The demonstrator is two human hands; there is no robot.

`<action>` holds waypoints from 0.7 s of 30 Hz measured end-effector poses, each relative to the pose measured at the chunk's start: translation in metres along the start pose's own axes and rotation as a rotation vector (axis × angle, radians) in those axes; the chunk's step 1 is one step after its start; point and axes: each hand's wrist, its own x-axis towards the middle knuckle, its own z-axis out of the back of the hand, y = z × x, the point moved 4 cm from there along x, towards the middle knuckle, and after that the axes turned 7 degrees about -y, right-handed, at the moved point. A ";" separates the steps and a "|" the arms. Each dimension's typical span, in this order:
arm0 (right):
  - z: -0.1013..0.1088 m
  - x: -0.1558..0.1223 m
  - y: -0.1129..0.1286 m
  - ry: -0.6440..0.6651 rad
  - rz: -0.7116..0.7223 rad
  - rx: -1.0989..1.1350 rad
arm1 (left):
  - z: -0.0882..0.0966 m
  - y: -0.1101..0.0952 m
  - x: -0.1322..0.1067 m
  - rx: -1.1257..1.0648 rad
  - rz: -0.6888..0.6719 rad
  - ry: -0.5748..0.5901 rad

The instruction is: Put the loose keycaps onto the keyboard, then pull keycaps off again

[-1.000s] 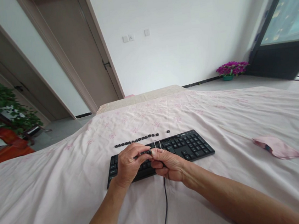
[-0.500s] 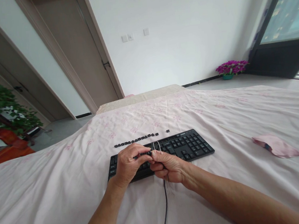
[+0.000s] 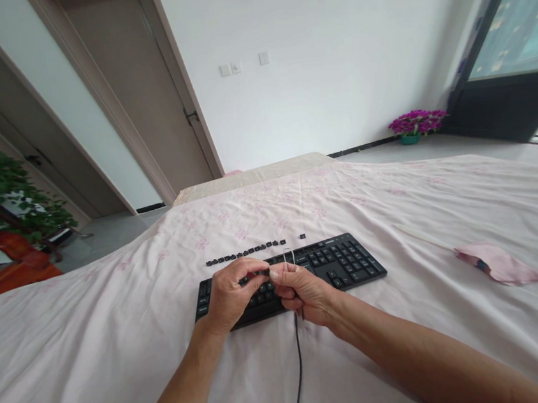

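A black keyboard [image 3: 345,263] lies at a slant on the pink bedsheet [image 3: 386,356]. Above its middle, my left hand [image 3: 230,292] pinches a small black keycap [image 3: 268,271], mostly hidden by the fingertips. My right hand [image 3: 305,294] is closed around a wire keycap puller [image 3: 285,257], whose thin metal loop points up and away; its thumb and forefinger meet the left fingertips at the keycap. Behind the keyboard, several loose keycaps [image 3: 245,253] stand in a row, with a single keycap [image 3: 302,236] apart to the right.
The keyboard's black cable [image 3: 299,358] runs toward me over the sheet. A folded pink cloth [image 3: 501,263] lies at the right. Beyond the bed are a wall, doors, a purple flower pot [image 3: 417,123] and a green plant [image 3: 3,191] beside a red wooden chair [image 3: 11,264].
The right hand has turned slightly and shifted a little to the right, and the wire loop has moved right with it. The left hand stays almost where it was.
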 end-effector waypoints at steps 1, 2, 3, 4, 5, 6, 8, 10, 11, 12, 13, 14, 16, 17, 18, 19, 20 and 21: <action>0.000 0.000 0.001 -0.017 0.021 -0.014 | 0.000 0.001 -0.001 0.008 0.004 -0.009; 0.000 0.001 0.001 -0.038 0.043 -0.026 | -0.001 0.002 -0.002 0.014 0.005 -0.018; 0.001 0.001 0.002 -0.063 0.064 -0.037 | -0.002 0.003 -0.003 0.019 0.004 -0.026; 0.001 0.001 0.002 -0.092 0.081 -0.048 | -0.002 0.003 -0.004 0.023 0.000 -0.035; 0.002 0.001 0.002 -0.124 0.096 -0.059 | -0.003 0.003 -0.005 0.027 -0.005 -0.044; 0.002 0.001 0.002 -0.159 0.112 -0.074 | -0.003 0.003 -0.005 0.033 -0.011 -0.053; 0.003 0.000 0.003 -0.221 0.155 -0.123 | -0.005 0.002 -0.006 0.047 -0.027 -0.066; 0.002 -0.002 0.005 -0.268 0.208 -0.185 | -0.006 0.001 -0.007 0.056 -0.043 -0.064; 0.002 -0.003 0.007 -0.287 0.233 -0.211 | -0.007 0.001 -0.007 0.060 -0.050 -0.060; 0.001 -0.004 0.008 -0.305 0.254 -0.231 | -0.007 0.002 -0.007 0.066 -0.056 -0.057; 0.000 -0.005 0.009 -0.321 0.272 -0.244 | -0.007 0.002 -0.008 0.077 -0.059 -0.055; 0.000 -0.006 0.010 -0.332 0.292 -0.253 | -0.008 0.003 -0.008 0.091 -0.063 -0.055; -0.002 -0.007 0.012 -0.333 0.344 -0.269 | -0.007 0.003 -0.008 0.125 -0.077 -0.058; -0.002 -0.007 0.012 -0.327 0.376 -0.275 | -0.007 0.003 -0.008 0.139 -0.089 -0.063; -0.003 -0.008 0.012 -0.320 0.405 -0.281 | -0.007 0.002 -0.008 0.150 -0.105 -0.070; -0.003 -0.008 0.012 -0.312 0.430 -0.286 | -0.007 0.002 -0.008 0.158 -0.121 -0.077; -0.003 -0.008 0.012 -0.308 0.450 -0.294 | -0.006 0.001 -0.008 0.165 -0.137 -0.084; -0.003 -0.008 0.012 -0.306 0.464 -0.306 | -0.006 0.000 -0.008 0.169 -0.150 -0.093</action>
